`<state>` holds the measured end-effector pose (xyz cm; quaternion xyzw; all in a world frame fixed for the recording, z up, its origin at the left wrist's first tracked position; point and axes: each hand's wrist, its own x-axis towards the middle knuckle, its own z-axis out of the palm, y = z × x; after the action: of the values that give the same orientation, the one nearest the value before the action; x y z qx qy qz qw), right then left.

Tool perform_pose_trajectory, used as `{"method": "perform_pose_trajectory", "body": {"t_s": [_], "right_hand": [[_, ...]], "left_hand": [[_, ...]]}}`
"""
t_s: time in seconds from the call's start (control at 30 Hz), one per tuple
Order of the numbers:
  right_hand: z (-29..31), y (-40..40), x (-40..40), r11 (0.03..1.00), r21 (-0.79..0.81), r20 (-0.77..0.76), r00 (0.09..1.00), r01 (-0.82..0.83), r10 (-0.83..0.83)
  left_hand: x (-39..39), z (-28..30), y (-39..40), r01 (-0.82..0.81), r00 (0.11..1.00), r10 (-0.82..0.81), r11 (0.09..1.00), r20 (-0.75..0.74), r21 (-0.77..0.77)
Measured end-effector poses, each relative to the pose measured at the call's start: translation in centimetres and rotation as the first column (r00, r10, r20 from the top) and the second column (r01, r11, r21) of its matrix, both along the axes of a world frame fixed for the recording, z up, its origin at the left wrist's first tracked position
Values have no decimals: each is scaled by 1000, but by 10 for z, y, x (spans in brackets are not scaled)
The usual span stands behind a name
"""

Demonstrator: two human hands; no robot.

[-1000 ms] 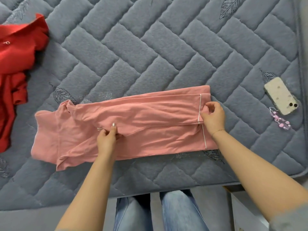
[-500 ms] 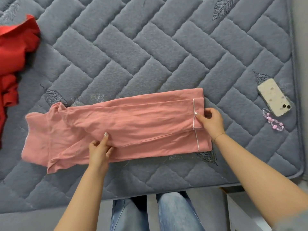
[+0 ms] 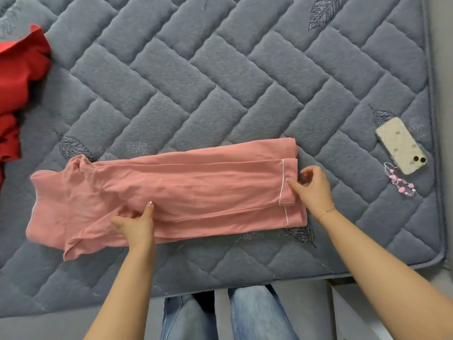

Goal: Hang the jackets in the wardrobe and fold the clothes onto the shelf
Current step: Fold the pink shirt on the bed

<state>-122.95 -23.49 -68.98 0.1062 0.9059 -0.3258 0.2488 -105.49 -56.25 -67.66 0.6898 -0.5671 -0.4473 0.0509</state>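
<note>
Now I see the pink pajama trousers (image 3: 186, 192) lying folded lengthwise on the grey quilted mattress (image 3: 220, 82), little shifted; my left hand (image 3: 134, 224) still pinches their middle, my right hand (image 3: 312, 190) has loosened at the piped cuff (image 3: 284, 182), fingers curled.

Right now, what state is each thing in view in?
Pink trousers: folded lengthwise, flat on the mattress.
Left hand: pinching the fabric's middle.
Right hand: fingers curled at the cuff end.
Red garment: crumpled, unfolded.
Phone: face down.
Bead strap: attached to phone, lying loose.
</note>
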Motion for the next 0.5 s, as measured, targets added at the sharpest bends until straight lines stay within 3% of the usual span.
{"method": "perform_pose_trajectory", "body": {"t_s": [0.07, 0.17, 0.23, 0.33, 0.43, 0.5], "right_hand": [[4, -3, -2, 999, -37, -153, 988, -27, 21], [3, -10, -10, 992, -29, -196, 974, -120, 112], [0, -13, -16, 985, 24, -179, 968, -172, 174], [-2, -14, -23, 958, 108, -168, 945, -266, 281], [-3, -16, -24, 897, 234, -186, 889, -374, 419], [-2, -16, -25, 889, 264, -291, 848, -375, 444]], "left_hand": [[-10, 12, 9, 249, 968, -227, 924, 106, -289], [-30, 17, 13, 637, 761, -607, 633, 229, -440], [-48, 9, 9, 827, 539, -796, 438, 276, -352], [-76, -3, 4, 957, 282, -917, 247, 281, -153], [-93, -13, -2, 993, 96, -936, 69, 337, -91], [-100, -13, -10, 998, 48, -942, 28, 333, -64]]}}
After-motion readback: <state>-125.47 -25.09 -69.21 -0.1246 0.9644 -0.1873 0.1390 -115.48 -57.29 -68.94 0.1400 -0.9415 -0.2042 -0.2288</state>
